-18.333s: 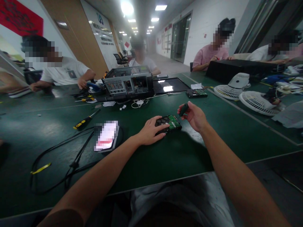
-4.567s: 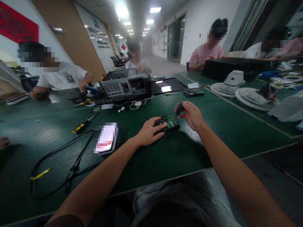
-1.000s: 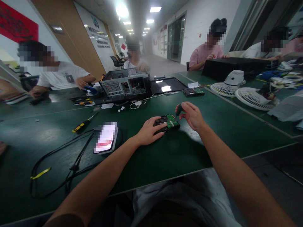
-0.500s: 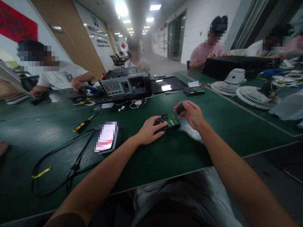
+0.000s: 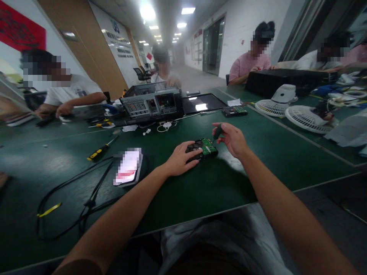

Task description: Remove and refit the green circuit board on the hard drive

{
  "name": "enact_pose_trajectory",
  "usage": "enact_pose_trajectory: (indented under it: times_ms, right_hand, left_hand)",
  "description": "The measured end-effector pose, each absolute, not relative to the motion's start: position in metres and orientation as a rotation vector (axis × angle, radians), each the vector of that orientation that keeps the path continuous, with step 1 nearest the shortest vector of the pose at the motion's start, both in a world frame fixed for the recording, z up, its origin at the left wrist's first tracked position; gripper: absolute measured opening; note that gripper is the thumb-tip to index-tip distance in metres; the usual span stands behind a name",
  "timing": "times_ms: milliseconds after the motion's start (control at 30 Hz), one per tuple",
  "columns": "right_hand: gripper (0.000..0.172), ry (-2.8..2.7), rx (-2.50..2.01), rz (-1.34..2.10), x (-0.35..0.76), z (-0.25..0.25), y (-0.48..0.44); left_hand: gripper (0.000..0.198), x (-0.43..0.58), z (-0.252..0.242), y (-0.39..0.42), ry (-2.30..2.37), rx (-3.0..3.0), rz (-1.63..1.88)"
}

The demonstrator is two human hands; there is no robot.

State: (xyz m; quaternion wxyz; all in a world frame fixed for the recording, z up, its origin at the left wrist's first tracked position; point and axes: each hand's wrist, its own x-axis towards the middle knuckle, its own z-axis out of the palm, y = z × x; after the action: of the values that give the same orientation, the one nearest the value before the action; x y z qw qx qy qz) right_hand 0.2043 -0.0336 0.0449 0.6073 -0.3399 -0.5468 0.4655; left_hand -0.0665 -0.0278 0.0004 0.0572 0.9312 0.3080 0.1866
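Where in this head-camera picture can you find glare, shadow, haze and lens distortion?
Head view: the ceiling lights bloom white and glare off the black panel. Head view: a soft shadow lies on the green table just nearer than the hard drive, below the right hand with the screwdriver. Head view: the far corridor is hazy. Head view: the wide lens bows the table's edge.

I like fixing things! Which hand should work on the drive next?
Probably the right hand: it grips the screwdriver, tip down at the drive. The left hand lies on the drive.
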Motion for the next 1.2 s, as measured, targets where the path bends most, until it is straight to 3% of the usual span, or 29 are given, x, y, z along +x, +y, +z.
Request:
enact_pose_trajectory:
  times_ms: [267, 633, 1033, 1200]
  right_hand:
    - [0.021, -1.286, -0.822, 0.992, 0.2063, 0.0444, -0.0314]
    - [0.036, -1.17, -0.725, 1.167, 0.2041, 0.0404, -0.0292]
    - [0.019, -1.266, -0.755, 1.088, 0.2046, 0.0435, -0.0326]
    - [0.02, -1.247, -0.76, 1.069, 0.2047, 0.0438, -0.0331]
  left_hand:
    - [0.053, -0.0671, -0.0005, -0.0268, 0.944, 2.818, 0.541]
    - [0.052, -0.0669, 0.0003, -0.0282, 0.938, 2.834, 0.547]
    - [0.051, -0.0669, -0.0002, -0.0279, 0.936, 2.851, 0.554]
    - [0.052, -0.0674, 0.0, -0.0277, 0.941, 2.835, 0.539]
